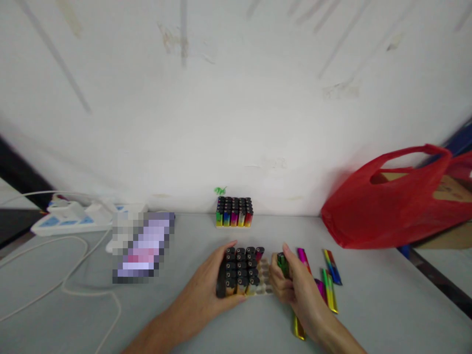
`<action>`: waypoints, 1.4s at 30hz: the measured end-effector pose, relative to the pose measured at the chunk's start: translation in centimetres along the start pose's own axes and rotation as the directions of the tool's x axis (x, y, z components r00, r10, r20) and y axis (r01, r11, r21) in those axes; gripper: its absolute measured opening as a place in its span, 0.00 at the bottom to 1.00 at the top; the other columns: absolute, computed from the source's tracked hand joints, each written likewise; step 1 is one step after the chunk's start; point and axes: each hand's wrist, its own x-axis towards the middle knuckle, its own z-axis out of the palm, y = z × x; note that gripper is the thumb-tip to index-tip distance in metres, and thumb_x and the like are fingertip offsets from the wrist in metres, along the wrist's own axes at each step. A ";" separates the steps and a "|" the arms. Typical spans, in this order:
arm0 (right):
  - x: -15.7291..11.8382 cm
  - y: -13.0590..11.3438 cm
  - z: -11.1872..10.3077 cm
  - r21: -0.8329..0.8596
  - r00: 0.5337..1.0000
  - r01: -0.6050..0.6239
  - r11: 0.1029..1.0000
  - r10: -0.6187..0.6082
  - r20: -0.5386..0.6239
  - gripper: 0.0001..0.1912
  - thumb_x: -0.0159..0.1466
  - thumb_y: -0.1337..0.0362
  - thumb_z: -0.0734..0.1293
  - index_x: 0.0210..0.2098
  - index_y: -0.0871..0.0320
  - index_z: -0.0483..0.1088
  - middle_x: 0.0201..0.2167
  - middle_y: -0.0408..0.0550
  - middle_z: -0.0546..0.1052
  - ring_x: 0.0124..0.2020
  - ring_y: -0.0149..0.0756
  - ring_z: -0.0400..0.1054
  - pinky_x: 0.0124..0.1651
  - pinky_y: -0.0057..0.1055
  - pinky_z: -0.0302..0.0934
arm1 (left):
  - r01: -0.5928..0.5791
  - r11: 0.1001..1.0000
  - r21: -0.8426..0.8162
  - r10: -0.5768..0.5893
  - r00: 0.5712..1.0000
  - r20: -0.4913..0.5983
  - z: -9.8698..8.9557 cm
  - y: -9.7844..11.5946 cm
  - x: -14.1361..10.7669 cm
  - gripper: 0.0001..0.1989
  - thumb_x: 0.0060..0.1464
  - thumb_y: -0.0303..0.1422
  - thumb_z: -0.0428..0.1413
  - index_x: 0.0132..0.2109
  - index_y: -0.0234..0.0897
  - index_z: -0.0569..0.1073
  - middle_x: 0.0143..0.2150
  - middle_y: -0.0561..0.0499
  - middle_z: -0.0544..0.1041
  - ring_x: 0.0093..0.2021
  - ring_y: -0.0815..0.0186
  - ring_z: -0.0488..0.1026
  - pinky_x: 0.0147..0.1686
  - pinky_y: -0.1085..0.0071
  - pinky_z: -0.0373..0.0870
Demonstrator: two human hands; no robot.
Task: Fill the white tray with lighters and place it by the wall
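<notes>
My left hand (206, 280) wraps round the left side of a pale tray (263, 290) holding rows of lighters (241, 268) with black tops. The tray's right part shows bare round slots, with one magenta lighter (259, 252) tilted at the back. Closed in my right hand (295, 282), just right of the tray, is a lighter (282, 264) with a black top and green body. Around this hand lie several glossy coloured pieces without visible black tops: a green-yellow one (330, 291), a multicoloured one (333, 267), a magenta one (304, 259) and a gold one (299, 328), partly hidden.
By the wall stands a second block of lighters (234, 212). At left are a blurred phone (145, 248), a white power strip (77, 221) and loose cables (86, 292). A red bag (383, 206) with cardboard fills the right back corner.
</notes>
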 end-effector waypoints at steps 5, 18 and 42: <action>-0.9 -0.6 0.8 -0.227 0.954 0.281 0.933 -0.296 -0.038 0.23 0.77 0.41 0.64 0.38 0.52 0.68 0.27 0.38 0.65 0.26 0.33 0.56 0.29 0.30 0.53 | 0.001 1.000 -0.005 -0.001 1.000 0.002 -0.1 0.1 0.1 0.50 0.53 0.36 0.75 0.77 0.48 0.59 0.75 0.43 0.72 0.73 0.43 0.71 0.75 0.47 0.64; -1.1 -2.0 -0.4 -0.703 0.779 0.533 0.471 -0.598 0.190 0.06 0.76 0.61 0.72 0.50 0.48 0.81 0.44 0.47 0.83 0.48 0.45 0.76 0.54 0.40 0.65 | -0.001 1.000 -0.030 0.001 1.000 0.007 -0.2 0.4 0.0 0.50 0.54 0.34 0.74 0.77 0.49 0.59 0.75 0.43 0.72 0.73 0.43 0.71 0.75 0.47 0.65; -0.2 -2.8 -3.8 -0.952 0.649 0.090 0.293 -0.742 -0.167 0.13 0.72 0.54 0.64 0.48 0.54 0.75 0.43 0.53 0.78 0.39 0.49 0.71 0.46 0.44 0.62 | 0.035 0.999 -0.019 -0.035 0.999 -0.006 -0.4 1.4 -0.2 0.48 0.54 0.37 0.74 0.76 0.48 0.62 0.74 0.43 0.74 0.73 0.43 0.72 0.75 0.46 0.64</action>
